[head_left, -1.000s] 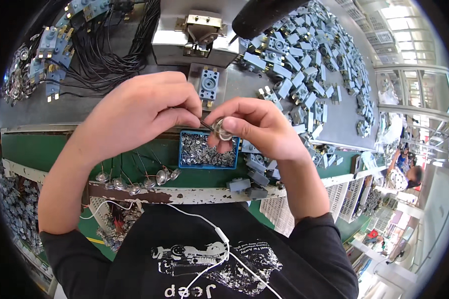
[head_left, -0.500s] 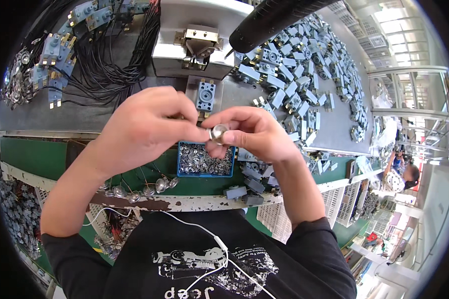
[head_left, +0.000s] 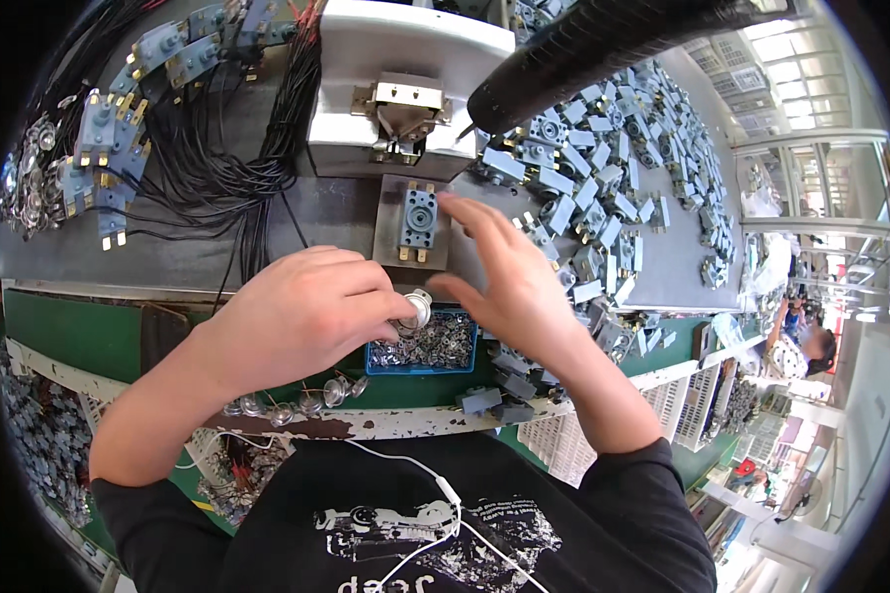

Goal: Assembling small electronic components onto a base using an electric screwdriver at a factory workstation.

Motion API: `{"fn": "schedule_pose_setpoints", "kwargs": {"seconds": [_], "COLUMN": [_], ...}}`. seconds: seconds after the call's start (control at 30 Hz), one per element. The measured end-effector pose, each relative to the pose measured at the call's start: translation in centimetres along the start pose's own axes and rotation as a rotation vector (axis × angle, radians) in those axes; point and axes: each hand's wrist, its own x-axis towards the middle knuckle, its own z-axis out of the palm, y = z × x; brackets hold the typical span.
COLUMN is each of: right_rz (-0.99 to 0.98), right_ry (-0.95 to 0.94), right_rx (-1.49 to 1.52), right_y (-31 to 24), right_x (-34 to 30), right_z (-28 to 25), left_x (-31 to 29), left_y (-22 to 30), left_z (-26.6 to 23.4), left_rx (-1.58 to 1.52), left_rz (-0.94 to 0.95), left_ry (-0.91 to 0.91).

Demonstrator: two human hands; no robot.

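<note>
In a pinch, my left hand (head_left: 311,306) holds a round shiny metal disc part (head_left: 418,308) above the blue tray (head_left: 420,372) of small metal pieces. My right hand (head_left: 519,282) has let its fingers spread, with nothing seen between them. Its fingertips come close to the right edge of a grey-blue switch block (head_left: 418,219); whether they touch it I cannot tell. That block lies on a small metal plate (head_left: 389,249), its brass terminals at the far and near ends. The right thumb points toward the disc part, apart from it.
A metal press fixture (head_left: 351,128) stands behind the plate. A black powered screwdriver (head_left: 563,69) hangs at upper right. Many grey-blue blocks (head_left: 603,188) are heaped at right. Black wires (head_left: 217,163) lie at left. Wired discs (head_left: 309,400) rest along the near bench edge.
My right hand has released the disc part and moved forward and right, its fingers opening. My left hand keeps the disc, now slightly lower. The view has shifted a little.
</note>
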Motion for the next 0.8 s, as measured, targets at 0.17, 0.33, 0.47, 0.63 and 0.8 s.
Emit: {"fn": "schedule_pose_setpoints", "kwargs": {"seconds": [0.17, 0.33, 0.47, 0.63, 0.8], "right_rz": [-0.100, -0.057, -0.400, -0.545, -0.483], "right_ry": [0.049, 0.241, 0.589, 0.972, 0.973], "right_rx": [0.011, 0.309, 0.450, 0.553, 0.630], "right_y": [1.3, 0.0, 0.0, -0.2, 0.4], "right_x": [0.1, 0.6, 2.1, 7.6, 11.4], "right_z": [1.6, -1.6, -6.1, -6.0, -5.3], "left_x": [1.4, 3.7, 3.3, 3.6, 3.9], "left_y": [0.5, -1.5, -1.7, -2.0, -2.3], "left_z": [-1.4, -1.3, 0.6, -0.2, 0.0], "left_rx": [-0.037, 0.104, 0.164, 0.080, 0.118], "left_rz": [-0.069, -0.229, -0.265, -0.309, -0.308], "left_ry": [0.093, 0.180, 0.133, 0.088, 0.069]}}
